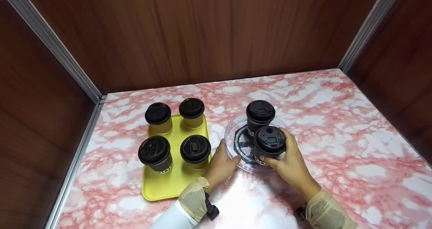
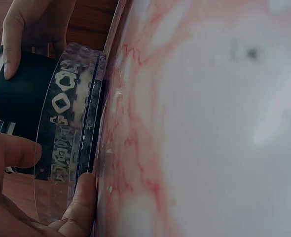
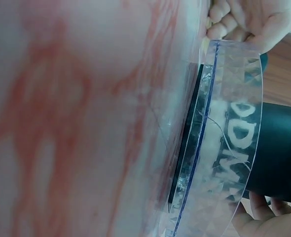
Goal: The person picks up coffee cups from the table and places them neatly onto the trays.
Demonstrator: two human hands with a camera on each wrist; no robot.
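Observation:
Right of the middle stands a clear round plastic tray (image 1: 230, 138) with a patterned wall. My left hand (image 1: 220, 166) holds its left rim, the thumb over the edge and a finger (image 2: 80, 205) low on the outside. My right hand (image 1: 293, 163) grips a dark paper cup (image 1: 270, 139) with a black lid, upright within the tray's near right part. White letters on this cup show through the clear wall in the right wrist view. Behind it in the tray stands a second black-lidded cup (image 1: 260, 111). Whether the gripped cup touches the tray's floor is hidden.
A yellow rectangular tray (image 1: 162, 190) lies to the left, close to my left hand. On it stand several lidded cups, among them a dark one (image 1: 155, 151) at the near left. Wood-look panels (image 1: 216, 33) enclose the pink marbled table (image 1: 337, 121).

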